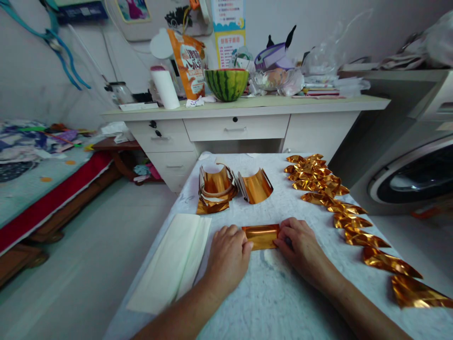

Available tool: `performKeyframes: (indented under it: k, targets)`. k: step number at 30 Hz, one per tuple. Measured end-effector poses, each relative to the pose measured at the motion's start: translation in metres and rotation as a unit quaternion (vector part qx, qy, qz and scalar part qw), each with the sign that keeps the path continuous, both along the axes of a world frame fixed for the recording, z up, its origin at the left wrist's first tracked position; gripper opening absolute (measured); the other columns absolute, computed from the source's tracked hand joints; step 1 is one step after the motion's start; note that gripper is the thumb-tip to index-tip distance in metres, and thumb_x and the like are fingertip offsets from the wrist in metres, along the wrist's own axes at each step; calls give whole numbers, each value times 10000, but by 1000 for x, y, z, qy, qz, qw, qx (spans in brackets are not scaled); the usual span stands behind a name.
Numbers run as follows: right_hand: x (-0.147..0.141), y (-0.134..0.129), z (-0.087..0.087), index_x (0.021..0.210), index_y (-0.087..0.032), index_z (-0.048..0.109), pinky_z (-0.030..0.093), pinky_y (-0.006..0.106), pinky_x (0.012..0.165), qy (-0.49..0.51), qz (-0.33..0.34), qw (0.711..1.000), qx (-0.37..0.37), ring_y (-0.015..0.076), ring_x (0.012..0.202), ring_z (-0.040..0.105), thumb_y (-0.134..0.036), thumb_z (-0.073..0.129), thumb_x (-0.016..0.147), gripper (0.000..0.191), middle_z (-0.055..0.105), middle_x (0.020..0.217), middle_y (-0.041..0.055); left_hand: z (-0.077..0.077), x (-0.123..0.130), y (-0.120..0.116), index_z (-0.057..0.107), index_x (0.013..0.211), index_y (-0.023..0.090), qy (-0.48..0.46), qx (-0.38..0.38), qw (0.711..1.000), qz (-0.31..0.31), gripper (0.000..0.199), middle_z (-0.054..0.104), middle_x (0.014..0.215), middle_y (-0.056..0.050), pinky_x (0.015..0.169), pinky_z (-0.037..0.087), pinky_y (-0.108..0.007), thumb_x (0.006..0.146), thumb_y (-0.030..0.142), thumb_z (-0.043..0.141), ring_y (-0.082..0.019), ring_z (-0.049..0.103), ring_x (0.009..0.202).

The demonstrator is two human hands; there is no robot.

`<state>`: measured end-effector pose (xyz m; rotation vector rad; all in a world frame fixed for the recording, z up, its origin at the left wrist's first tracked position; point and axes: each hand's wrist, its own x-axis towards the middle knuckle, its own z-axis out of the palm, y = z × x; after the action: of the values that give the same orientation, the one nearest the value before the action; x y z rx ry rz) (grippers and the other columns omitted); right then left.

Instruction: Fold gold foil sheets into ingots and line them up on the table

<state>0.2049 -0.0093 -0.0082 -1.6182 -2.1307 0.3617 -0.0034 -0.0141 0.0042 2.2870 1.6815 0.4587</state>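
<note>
Between my two hands lies a small rectangle of shiny gold foil paper point(262, 236), on the cloth-covered table. My left hand point(229, 252) has its fingers closed on the left end of the foil, thumb at the edge. At the right end, my right hand point(300, 245) pinches the foil between thumb and fingers. Just beyond are a curled stack of gold foil sheets point(255, 186) and a larger bundle of curled foil point(216, 186). A pile of pale paper sheets point(166, 264) rests left of my left hand.
Several folded gold foil pieces point(354, 221) run in a row along the table's right side. A white desk point(237, 127) stands behind, bearing a watermelon half point(226, 84) and an orange pouch point(189, 63). A washing machine point(417, 137) is at right, a bed point(53, 189) at left.
</note>
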Motion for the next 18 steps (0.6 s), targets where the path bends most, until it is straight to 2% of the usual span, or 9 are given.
performKeyframes:
  k: [18]
  targets:
    - [-1,-1,0,720,-202,588,398,361,749,-30,4,999,10,226,835,520,-201,590,855,136,607,922,64,0,2,0,581,759,197,36,10,999,-1,123,609,870,-32,777,373,-352,876,236,581,-223,536,874]
